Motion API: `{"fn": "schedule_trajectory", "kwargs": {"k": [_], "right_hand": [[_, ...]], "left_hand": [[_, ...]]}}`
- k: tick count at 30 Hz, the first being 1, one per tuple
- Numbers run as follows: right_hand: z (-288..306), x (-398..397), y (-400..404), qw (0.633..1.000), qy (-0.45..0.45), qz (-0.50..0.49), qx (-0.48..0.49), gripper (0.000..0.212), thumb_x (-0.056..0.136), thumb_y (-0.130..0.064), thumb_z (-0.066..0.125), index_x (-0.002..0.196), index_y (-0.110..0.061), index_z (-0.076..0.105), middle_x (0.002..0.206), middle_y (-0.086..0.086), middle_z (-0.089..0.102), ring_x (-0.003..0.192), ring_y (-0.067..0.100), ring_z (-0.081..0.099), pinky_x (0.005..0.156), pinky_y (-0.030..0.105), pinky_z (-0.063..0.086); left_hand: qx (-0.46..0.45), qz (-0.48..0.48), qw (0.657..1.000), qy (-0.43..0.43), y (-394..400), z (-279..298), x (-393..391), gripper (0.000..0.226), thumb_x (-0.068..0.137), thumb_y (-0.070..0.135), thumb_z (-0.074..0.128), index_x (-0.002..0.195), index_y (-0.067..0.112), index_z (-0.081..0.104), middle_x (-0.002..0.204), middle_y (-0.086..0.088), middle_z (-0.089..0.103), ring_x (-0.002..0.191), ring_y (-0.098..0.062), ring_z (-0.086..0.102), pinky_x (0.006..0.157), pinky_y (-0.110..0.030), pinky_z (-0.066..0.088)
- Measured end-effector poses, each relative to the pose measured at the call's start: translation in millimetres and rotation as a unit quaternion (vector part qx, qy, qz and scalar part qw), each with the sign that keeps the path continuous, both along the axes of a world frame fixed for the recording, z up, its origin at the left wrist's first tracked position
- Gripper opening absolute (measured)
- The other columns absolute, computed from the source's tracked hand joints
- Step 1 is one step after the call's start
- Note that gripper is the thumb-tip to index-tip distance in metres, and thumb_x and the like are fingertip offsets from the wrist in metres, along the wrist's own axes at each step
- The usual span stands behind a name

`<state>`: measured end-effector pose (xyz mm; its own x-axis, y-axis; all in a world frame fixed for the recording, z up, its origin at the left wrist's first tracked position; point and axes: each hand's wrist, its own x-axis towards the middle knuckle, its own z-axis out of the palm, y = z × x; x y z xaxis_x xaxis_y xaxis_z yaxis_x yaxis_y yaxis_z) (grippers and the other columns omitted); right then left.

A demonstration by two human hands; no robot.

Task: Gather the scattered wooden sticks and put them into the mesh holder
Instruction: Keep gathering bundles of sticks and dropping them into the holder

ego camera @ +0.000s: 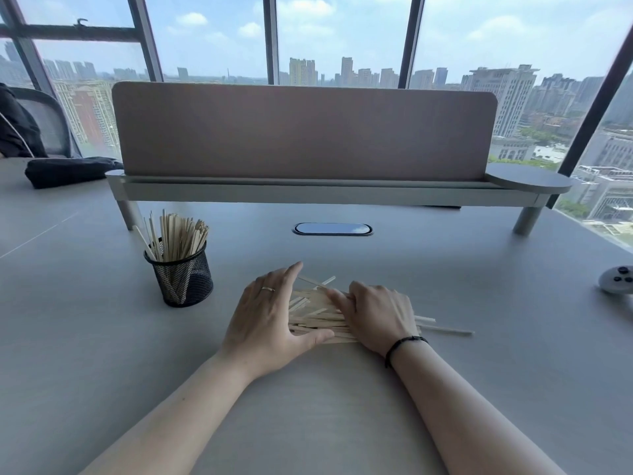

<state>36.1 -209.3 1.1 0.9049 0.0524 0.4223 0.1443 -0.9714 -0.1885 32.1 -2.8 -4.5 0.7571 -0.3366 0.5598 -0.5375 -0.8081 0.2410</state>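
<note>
- We have the loose wooden sticks [318, 318] lying in a flat heap on the desk [445, 286], caught between our two hands.
- Our left hand [270, 320] is spread, fingers straight, its thumb touching the near edge of the heap.
- Our right hand [375, 315] lies on the heap's right side with its fingers curled onto the sticks; whether it truly grips any, we cannot tell.
- Most sticks run left to right, and a few ends poke out past the right hand.
- The black mesh holder [181, 272], already holding many upright sticks, stands to the left and a little farther away, nearer our left hand.
- We judge the bare desk between heap and holder leaves free room for the carry.
</note>
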Motion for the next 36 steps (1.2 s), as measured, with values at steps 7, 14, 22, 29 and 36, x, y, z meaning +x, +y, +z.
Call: {"fn": "schedule_trajectory", "kwargs": {"k": [7, 14, 22, 29, 36], "right_hand": [[5, 0, -2, 1.0, 0.004, -0.013, 0.015, 0.074, 0.077, -0.088, 0.015, 0.065, -0.018, 0.037, 0.073, 0.003, 0.066, 0.073, 0.034, 0.062, 0.055, 0.035, 0.032], [16, -3, -8, 0.997, -0.041, -0.066, 0.023, 0.087, 0.069, -0.088, 0.004, 0.06, -0.011, 0.043, 0.05, -0.001, 0.042, 0.058, 0.034, 0.047, 0.049, 0.033, 0.026], [20, -6, -12, 0.989, -0.083, -0.102, 0.074, 0.09, 0.072, -0.091, 0.008, 0.06, -0.008, 0.041, 0.047, 0.0, 0.039, 0.056, 0.037, 0.041, 0.046, 0.032, 0.018], [15, -8, -16, 0.988, -0.07, -0.099, 0.093, 0.078, 0.076, -0.085, 0.011, 0.058, -0.012, 0.033, 0.048, 0.0, 0.035, 0.057, 0.036, 0.041, 0.05, 0.035, 0.022], [13, -5, -18, 0.988, -0.06, -0.099, 0.104, 0.073, 0.084, -0.078, 0.021, 0.061, -0.012, 0.039, 0.053, 0.003, 0.045, 0.059, 0.036, 0.045, 0.052, 0.035, 0.03]], "left_hand": [[0.02, 0.005, 1.0, 0.022, 0, -3, 1, 0.116, 0.065, 0.088, 0.057, 0.152, 0.017, 0.03, 0.147, 0.0, 0.045, 0.132, -0.021, 0.043, 0.109, -0.038, 0.035], [-0.002, 0.03, 0.992, 0.125, -10, 1, -2, 0.146, 0.053, 0.098, 0.05, 0.157, 0.014, -0.011, 0.163, -0.006, 0.021, 0.148, -0.023, 0.022, 0.119, -0.034, 0.02], [0.164, -0.119, 0.963, 0.176, -60, 1, 4, 0.077, 0.084, 0.08, 0.039, 0.144, 0.032, 0.043, 0.151, 0.009, 0.046, 0.143, -0.014, 0.034, 0.12, -0.039, 0.02], [0.221, -0.121, 0.958, 0.137, -82, 12, 0, 0.032, 0.101, 0.039, 0.039, 0.123, 0.022, 0.056, 0.12, -0.003, 0.055, 0.112, -0.028, 0.052, 0.083, -0.042, 0.05], [0.28, -0.064, 0.95, 0.12, -96, 18, -13, 0.036, 0.099, 0.004, 0.032, 0.131, 0.005, 0.048, 0.124, -0.016, 0.047, 0.113, -0.033, 0.049, 0.078, -0.045, 0.047]]}}
